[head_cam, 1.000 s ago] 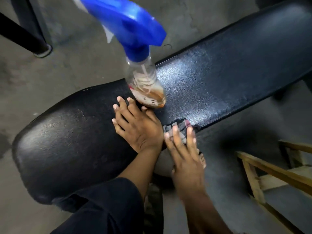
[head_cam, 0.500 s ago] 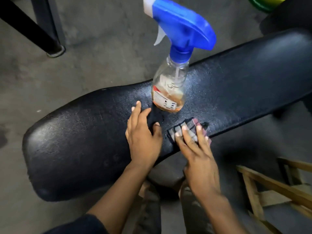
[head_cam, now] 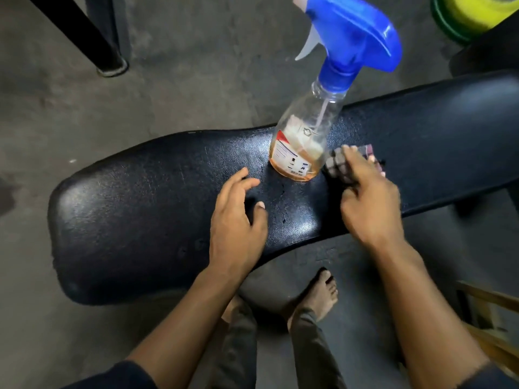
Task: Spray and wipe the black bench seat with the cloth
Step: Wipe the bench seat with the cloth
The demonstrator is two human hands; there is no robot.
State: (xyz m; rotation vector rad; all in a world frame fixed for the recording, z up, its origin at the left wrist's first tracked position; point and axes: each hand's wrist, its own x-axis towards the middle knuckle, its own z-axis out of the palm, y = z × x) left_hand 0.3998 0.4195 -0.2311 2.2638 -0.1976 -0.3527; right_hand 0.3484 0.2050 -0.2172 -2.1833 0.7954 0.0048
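The black bench seat (head_cam: 134, 217) runs from lower left to upper right. A clear spray bottle (head_cam: 306, 136) with a blue trigger head and a little amber liquid stands upright on it. My left hand (head_cam: 236, 228) hovers just left of the bottle, fingers loosely spread and holding nothing. My right hand (head_cam: 368, 203) lies on a small checked grey and maroon cloth (head_cam: 337, 164) right of the bottle, fingers curled around it. The cloth rests on the seat and is mostly covered by my fingers.
Grey concrete floor surrounds the bench. A black metal leg (head_cam: 109, 60) stands at upper left. A yellow and green round object (head_cam: 471, 15) sits at upper right. A wooden frame (head_cam: 488, 318) is at lower right. My bare feet (head_cam: 320, 296) stand below the bench.
The view has shifted back. My right hand has slid the cloth from the seat's near edge up beside the bottle. My left hand has lifted off the seat and spread.
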